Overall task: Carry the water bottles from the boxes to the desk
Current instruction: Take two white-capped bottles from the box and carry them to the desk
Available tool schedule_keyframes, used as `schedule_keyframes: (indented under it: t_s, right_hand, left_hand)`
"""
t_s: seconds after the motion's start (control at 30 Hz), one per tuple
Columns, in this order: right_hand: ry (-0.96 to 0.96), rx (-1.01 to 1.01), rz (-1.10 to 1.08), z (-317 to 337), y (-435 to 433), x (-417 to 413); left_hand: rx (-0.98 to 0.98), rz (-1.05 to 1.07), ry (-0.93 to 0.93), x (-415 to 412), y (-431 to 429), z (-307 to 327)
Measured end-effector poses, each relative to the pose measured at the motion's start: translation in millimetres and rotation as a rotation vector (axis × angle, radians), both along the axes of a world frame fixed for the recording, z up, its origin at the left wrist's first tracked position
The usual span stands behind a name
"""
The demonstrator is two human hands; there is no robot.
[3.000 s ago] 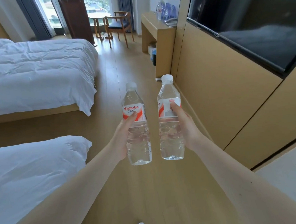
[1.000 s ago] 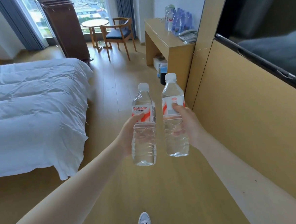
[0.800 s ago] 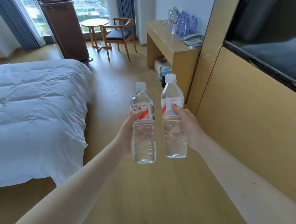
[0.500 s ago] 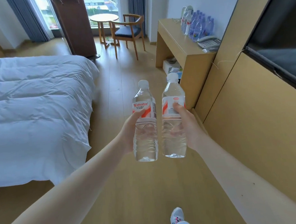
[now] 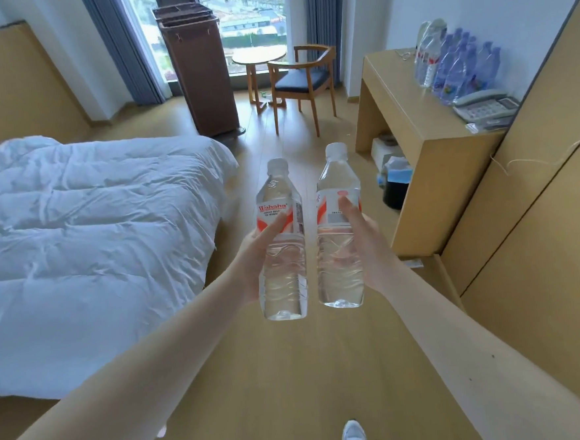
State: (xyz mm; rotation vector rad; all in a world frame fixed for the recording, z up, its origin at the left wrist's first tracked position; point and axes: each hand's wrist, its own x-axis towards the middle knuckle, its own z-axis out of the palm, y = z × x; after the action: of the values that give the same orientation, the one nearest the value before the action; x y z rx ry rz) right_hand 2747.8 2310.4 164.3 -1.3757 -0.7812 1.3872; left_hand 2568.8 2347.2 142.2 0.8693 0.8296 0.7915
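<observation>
Gripping L btl [image 5: 280,254] in curled L hand [image 5: 250,262], R btl [image 5: 340,240] in curled R hand [image 5: 369,252], we hold both upright & aim for desk [image 5: 408,108], bare near end.

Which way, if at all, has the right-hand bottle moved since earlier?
Yes. Carried forward, the right-hand bottle is now far closer to the desk ahead.

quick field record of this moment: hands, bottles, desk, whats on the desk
left hand: grips left bottle, upright, capped
right hand: grips right bottle, upright, capped
spacing: bottles side by side, not touching
desk: ahead on the right, not yet reached
on desk: bottle cluster by the wall, telephone beside it
</observation>
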Motion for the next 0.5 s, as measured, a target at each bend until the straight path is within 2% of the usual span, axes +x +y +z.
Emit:
schedule_keyframes:
  t_s: [0.2, 0.5]
  right_hand:
    - [-0.019, 0.014, -0.006, 2.0, 76.8, 47.9]
    - [-0.043, 0.011, -0.005, -2.6, 164.4, 80.7]
  left_hand:
    - [0.000, 0.107, 0.119, 46.8, 75.7, 3.7]
    - [-0.004, 0.115, 0.138, 77.1, 161.4, -5.3]
